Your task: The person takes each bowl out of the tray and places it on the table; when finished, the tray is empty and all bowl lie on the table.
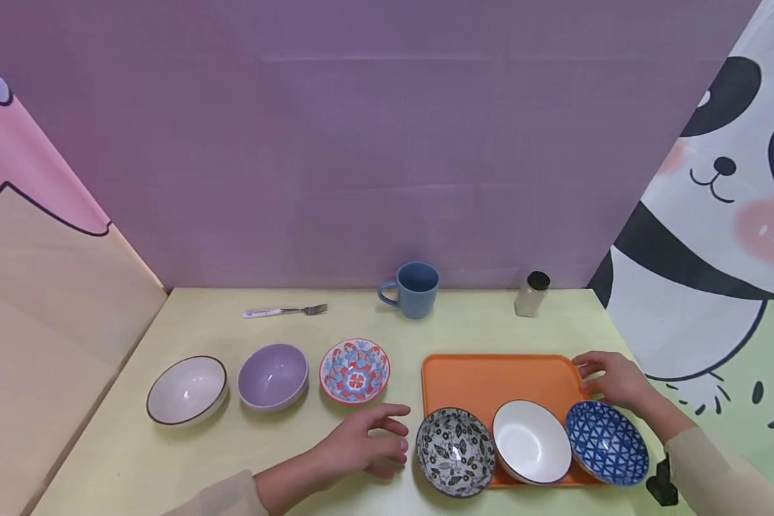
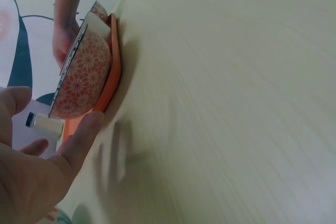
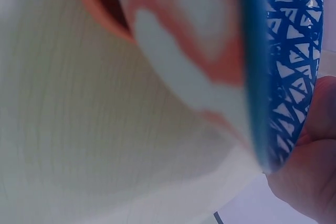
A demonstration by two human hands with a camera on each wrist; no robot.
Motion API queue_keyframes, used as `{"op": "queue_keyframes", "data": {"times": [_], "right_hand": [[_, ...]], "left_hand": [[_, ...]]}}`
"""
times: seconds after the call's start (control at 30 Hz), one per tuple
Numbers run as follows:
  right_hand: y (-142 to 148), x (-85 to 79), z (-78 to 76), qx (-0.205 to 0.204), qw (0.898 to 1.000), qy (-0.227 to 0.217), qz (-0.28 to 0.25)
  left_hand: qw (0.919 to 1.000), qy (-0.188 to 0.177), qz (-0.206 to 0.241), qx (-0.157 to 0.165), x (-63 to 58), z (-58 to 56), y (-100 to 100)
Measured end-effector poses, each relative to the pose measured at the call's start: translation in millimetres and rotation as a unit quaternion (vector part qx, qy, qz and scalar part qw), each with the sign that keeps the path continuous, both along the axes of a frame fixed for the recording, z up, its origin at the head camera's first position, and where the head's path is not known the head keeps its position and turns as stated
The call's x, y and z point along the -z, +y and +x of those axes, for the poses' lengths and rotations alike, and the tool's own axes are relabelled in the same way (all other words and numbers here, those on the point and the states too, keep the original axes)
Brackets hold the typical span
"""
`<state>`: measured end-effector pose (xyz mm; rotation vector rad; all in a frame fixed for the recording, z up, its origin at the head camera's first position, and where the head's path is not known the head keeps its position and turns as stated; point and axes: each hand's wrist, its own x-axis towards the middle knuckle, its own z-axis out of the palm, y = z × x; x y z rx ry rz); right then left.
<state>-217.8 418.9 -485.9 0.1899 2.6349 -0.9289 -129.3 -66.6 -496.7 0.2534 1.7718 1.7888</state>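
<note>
My left hand (image 1: 368, 444) hovers with fingers spread just left of a black-and-white leaf-patterned bowl (image 1: 455, 453). In the left wrist view that bowl's outside (image 2: 84, 74) shows a red-and-white floral pattern, and nothing is between the fingers. My right hand (image 1: 615, 380) is at the right edge of an orange tray (image 1: 490, 373), fingers loosely bent, just beyond a blue-and-white triangle-patterned bowl (image 1: 608, 443). The right wrist view has this blue bowl (image 3: 294, 51) partly hiding the hand. Between the two patterned bowls sits a white bowl (image 1: 532, 441). All three line the tray's near side.
Left of the tray are a red-and-blue patterned bowl (image 1: 355, 371), a purple bowl (image 1: 273, 377) and a dark-rimmed white bowl (image 1: 187, 390). Farther back lie a fork (image 1: 285, 311), a blue mug (image 1: 417, 290) and a black-capped shaker (image 1: 532, 294). A purple backdrop (image 1: 387, 143) borders the table.
</note>
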Motion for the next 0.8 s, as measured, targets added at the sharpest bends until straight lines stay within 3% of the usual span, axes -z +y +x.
{"op": "queue_keyframes", "data": {"times": [0.8], "right_hand": [[1,-1.0,-1.8,-0.003,1.000,-0.001,0.003]], "left_hand": [[0.9987,-0.042,0.027,0.004,19.1,0.6,31]]}}
